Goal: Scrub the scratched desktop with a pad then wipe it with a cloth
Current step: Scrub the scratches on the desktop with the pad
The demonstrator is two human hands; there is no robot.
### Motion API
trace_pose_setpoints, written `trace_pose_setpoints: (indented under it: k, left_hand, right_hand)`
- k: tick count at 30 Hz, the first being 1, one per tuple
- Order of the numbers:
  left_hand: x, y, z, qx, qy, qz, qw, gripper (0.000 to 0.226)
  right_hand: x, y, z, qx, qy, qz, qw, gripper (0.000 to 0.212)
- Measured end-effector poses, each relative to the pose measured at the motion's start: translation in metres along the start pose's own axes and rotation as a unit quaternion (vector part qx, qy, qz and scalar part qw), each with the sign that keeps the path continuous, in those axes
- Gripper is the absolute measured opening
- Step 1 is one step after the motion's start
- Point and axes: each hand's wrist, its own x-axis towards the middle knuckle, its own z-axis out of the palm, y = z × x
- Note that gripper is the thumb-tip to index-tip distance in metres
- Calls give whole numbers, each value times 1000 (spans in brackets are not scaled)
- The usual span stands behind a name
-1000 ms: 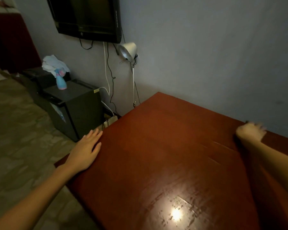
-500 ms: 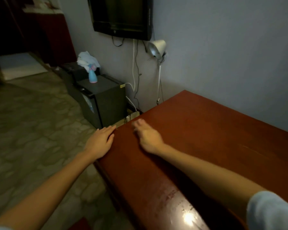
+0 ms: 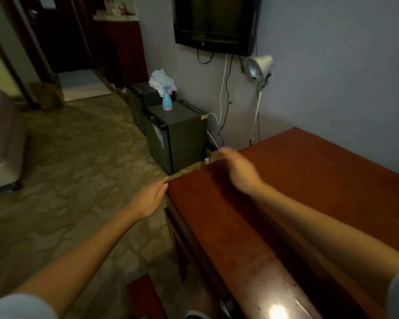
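The red-brown table (image 3: 309, 192) sits against the wall, its long side running from the bottom of the view up to a corner that points at the dark mini fridge (image 3: 177, 137). A crumpled white cloth (image 3: 161, 79) lies beyond it, behind a blue spray bottle (image 3: 167, 102). The left hand (image 3: 149, 200) lies flat, its straight fingertips touching that corner, and the blurred right hand (image 3: 238, 172) reaches over the table's end with loose, outstretched fingers, holding nothing.

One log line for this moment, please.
left hand: fingers straight, at desktop corner | right hand: blurred over desktop, nothing visibly held | cloth: on far dark cabinet, behind spray bottle
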Motion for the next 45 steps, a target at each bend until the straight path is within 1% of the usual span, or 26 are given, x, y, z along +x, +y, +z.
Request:
trace_pose_setpoints:
  k: [1, 3, 4, 5, 7, 9, 11, 15, 18, 20, 21, 23, 25, 26, 27, 28, 33, 36, 37, 38, 39, 41, 42, 43, 44, 45]
  left_hand:
    - [0, 2, 4, -9, 0, 1, 1000, 46]
    - [1, 1, 12, -19, 7, -3, 1000, 46]
    - [2, 0, 15, -15, 13, -6, 1000, 46]
    - [3, -1, 16, -4, 15, -8, 1000, 46]
    - [4, -2, 16, 26, 2, -9, 1000, 47]
    - [5, -3, 14, 56, -17, -13, 998, 50]
    - [5, -5, 11, 69, -16, -22, 997, 52]
    - [-2, -20, 5, 66, 25, -35, 997, 53]
    - [-15, -31, 4, 60, 33, -39, 997, 56]
    - [-21, -34, 3, 48, 38, -33, 998, 56]
    - [-22, -33, 3, 42, 47, -25, 998, 56]
    - [-21, -31, 2, 36, 60, -1, 998, 53]
    - [-17, -26, 1, 19, 59, 15, 998, 50]
    - [-15, -23, -1, 9, 55, 20, 998, 50]
    - [-11, -19, -2, -2, 51, 24, 998, 51]
    - [-7, -15, -4, -15, 51, 26, 998, 53]
    - [14, 3, -11, -74, 68, 19, 995, 74]
    - [31, 13, -9, -62, 51, 19, 997, 85]
    - [38, 17, -6, -59, 44, 21, 997, 87]
    - [47, 23, -2, -59, 34, 28, 997, 86]
    - [56, 30, 3, -60, 26, 41, 997, 82]
    - [74, 44, 15, -49, 11, 77, 996, 66]
    - [82, 51, 21, -33, 3, 98, 995, 59]
    - [90, 57, 26, -13, -8, 119, 993, 56]
    - [97, 61, 31, 9, -20, 138, 990, 57]
    - [103, 64, 35, 29, -30, 150, 988, 57]
  right_hand:
    - [6, 26, -9, -32, 44, 93, 994, 56]
    - [12, 65, -17, -88, 75, 272, 955, 54]
    - [14, 71, -15, -109, 67, 315, 940, 53]
    - [16, 68, -9, -115, 50, 322, 938, 53]
    - [22, 41, 11, -89, 13, 262, 961, 51]
    - [26, 0, 38, -57, -27, 155, 986, 47]
    - [25, -46, 68, -51, -71, 47, 995, 47]
    - [5, -108, 105, -34, -142, -106, 984, 58]
    - [-17, -111, 87, -33, -209, -195, 958, 55]
    - [-26, -93, 63, -36, -211, -209, 954, 52]
    - [-26, -78, 51, -36, -193, -180, 964, 52]
    - [-16, -40, 34, -47, -117, -73, 989, 56]
    - [3, -15, 30, -88, -81, 51, 992, 59]
    - [11, -16, 34, -93, -78, 80, 989, 58]
    - [18, -21, 42, -93, -84, 82, 989, 58]
    - [22, -33, 51, -93, -98, 62, 989, 57]
    - [-6, -89, 81, -76, -188, -145, 968, 52]
    - [-51, -83, 49, -59, -250, -234, 938, 54]
    - [-65, -73, 33, -56, -275, -244, 928, 56]
    - [-75, -60, 16, -41, -276, -237, 931, 56]
    - [-80, -47, -5, -29, -238, -226, 944, 49]
    - [-78, -4, -54, -7, -138, -119, 983, 36]
    - [-75, 26, -81, -40, -77, -57, 995, 31]
    - [-73, 65, -106, -92, -16, -4, 996, 27]
    - [-74, 103, -131, -125, 41, 70, 989, 30]
    - [-77, 145, -154, -179, 89, 149, 968, 35]
